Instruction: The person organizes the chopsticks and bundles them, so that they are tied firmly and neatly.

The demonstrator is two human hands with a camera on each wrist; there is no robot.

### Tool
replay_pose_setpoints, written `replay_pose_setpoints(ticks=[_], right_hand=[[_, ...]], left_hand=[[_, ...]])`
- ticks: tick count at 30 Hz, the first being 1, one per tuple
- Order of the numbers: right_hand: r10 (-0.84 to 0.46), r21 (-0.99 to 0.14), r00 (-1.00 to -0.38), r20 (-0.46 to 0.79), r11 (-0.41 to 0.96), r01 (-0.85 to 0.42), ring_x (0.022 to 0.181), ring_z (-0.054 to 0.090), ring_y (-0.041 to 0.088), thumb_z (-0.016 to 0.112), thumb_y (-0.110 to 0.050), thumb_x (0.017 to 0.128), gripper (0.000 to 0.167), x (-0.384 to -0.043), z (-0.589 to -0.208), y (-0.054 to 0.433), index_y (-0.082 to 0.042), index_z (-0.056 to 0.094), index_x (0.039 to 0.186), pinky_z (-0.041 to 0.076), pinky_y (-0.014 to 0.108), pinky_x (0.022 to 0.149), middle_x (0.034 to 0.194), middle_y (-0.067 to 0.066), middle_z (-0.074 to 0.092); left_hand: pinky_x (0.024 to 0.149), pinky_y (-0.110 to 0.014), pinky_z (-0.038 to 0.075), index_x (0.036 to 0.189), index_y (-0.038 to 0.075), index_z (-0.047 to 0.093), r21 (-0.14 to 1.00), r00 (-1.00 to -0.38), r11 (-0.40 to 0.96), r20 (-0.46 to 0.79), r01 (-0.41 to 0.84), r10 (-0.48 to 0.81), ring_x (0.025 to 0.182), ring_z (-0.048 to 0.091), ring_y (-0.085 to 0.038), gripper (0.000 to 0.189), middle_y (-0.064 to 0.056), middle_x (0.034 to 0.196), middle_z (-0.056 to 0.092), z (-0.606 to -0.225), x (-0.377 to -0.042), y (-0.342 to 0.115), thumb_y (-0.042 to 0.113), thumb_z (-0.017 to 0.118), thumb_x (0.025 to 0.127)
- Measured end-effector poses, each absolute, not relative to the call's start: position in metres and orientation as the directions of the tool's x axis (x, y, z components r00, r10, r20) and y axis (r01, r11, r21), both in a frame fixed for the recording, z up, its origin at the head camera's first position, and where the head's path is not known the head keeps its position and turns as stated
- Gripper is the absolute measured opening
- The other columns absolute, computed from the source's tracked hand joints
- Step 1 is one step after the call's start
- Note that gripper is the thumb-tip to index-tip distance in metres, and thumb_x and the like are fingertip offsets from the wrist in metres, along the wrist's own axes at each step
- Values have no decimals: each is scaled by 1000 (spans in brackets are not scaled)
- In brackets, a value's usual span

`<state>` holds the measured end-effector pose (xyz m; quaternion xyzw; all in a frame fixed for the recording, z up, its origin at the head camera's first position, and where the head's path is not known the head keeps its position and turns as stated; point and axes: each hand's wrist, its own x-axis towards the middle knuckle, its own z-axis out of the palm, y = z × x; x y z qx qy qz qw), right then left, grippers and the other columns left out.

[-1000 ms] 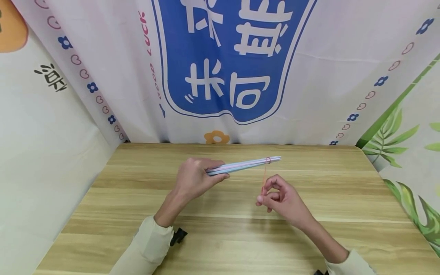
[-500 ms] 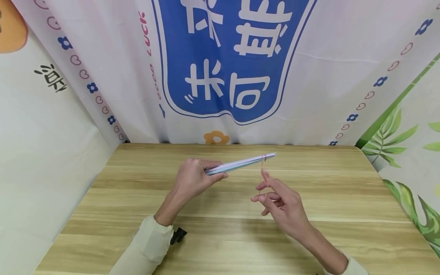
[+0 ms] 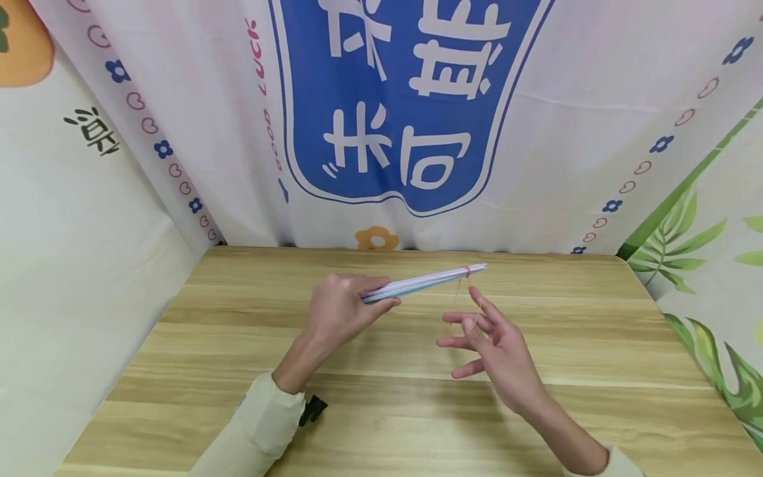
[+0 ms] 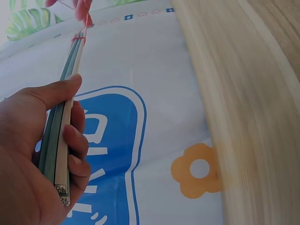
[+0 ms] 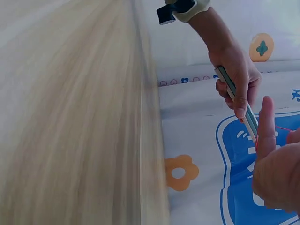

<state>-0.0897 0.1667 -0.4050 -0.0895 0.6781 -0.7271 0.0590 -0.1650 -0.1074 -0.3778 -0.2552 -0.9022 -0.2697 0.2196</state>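
Left hand: fingers clamped round the stick bundle, held above the table, tip just short of the far edge in head view. Right hand: fingers spread apart, red band strands reaching them; open room between both hands.

The left hand grips green and pale sticks, a red band around their far end. Just beyond is the right hand. Behind spreads a printed white cloth, beside a wood-grained tabletop.
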Motion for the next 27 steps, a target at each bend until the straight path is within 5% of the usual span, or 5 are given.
replay_pose_setpoints(ticks=[4,12,21,27], right_hand=[[-290,-981,-957,-3,-186,59,105,80,14,50,-25,115,67,-93,-406,169,-7,18,172,64,34,62,134,-1,73],[-287,-958,-954,-91,-235,162,104,78,8,57,-30,112,71,-110,-411,178,-11,22,171,61,25,59,128,-8,75],[-334,-940,-940,74,-338,46,97,79,7,50,-19,114,46,-127,-411,208,-20,44,160,61,24,58,117,-4,78],[-353,-936,-926,133,-353,0,88,79,7,48,-16,115,42,-129,-404,220,-26,53,155,61,25,58,110,-4,77]], left_hand=[[50,-18,42,107,14,87,353,-744,713,569,606,350,58,68,-7,34,-4,93,85,-380,-166,-108,35,95,82],[52,-16,45,105,10,87,340,-691,659,609,671,389,59,72,-10,32,-6,87,84,-379,-164,-108,31,96,82],[54,-16,49,104,9,87,349,-658,600,618,720,430,58,71,-9,32,-6,83,82,-377,-164,-109,29,96,81],[50,-13,42,103,9,87,327,-639,585,610,742,469,54,64,-6,31,-5,78,81,-372,-164,-111,29,96,81]])
